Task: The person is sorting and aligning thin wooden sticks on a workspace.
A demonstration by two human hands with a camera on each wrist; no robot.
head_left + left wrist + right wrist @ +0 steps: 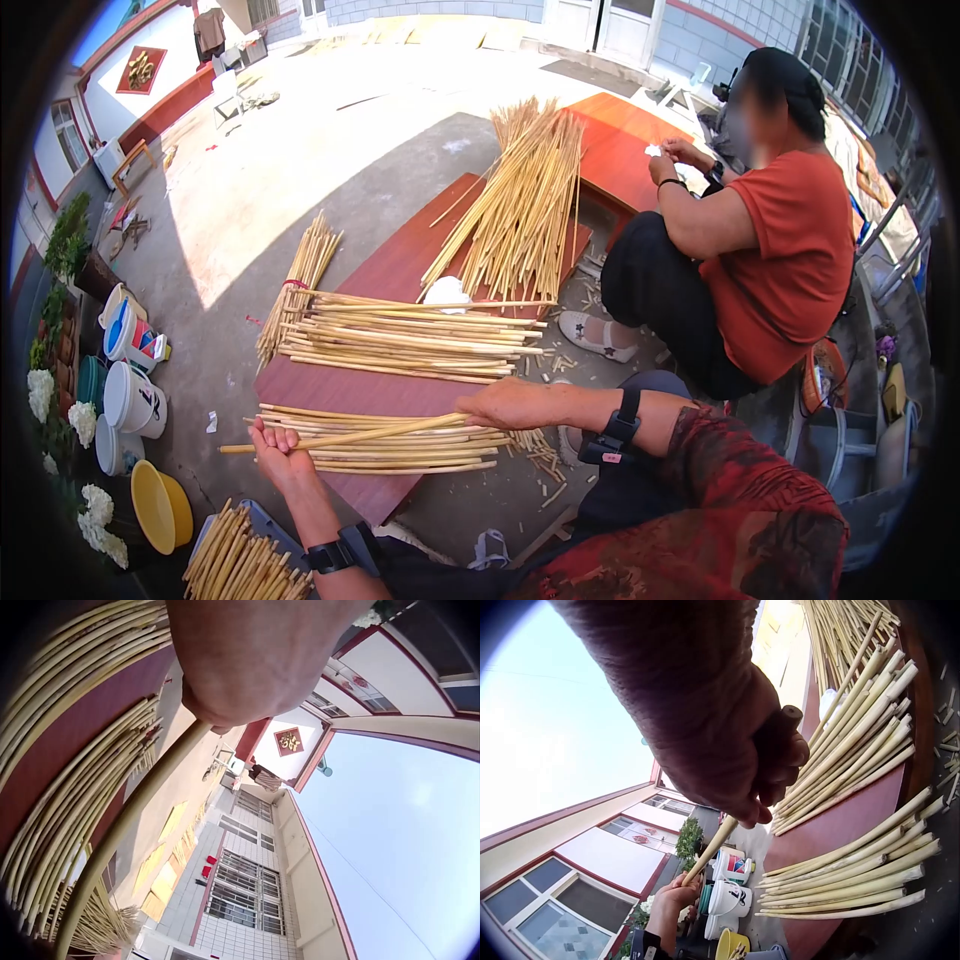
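Observation:
Both hands hold one long, pale yellow stick (385, 432) above the low red-brown table (378, 393). My right hand (515, 403) grips it close to one end, and the cut end shows past the fist in the right wrist view. The left hand (283, 455) has its fingers curled around the stick near its other end, which sticks out beyond the hand. Below the held stick lies a row of similar sticks (440, 464). A second, thicker row of sticks (420, 335) lies farther up the table.
A large heap of thin stalks (520, 205) covers the table's far end. A tied bundle (303, 275) lies at its left edge. Buckets (135, 400), a yellow basin (160, 507) and a container of sticks (245, 560) stand left. Another person (770, 240) sits at right.

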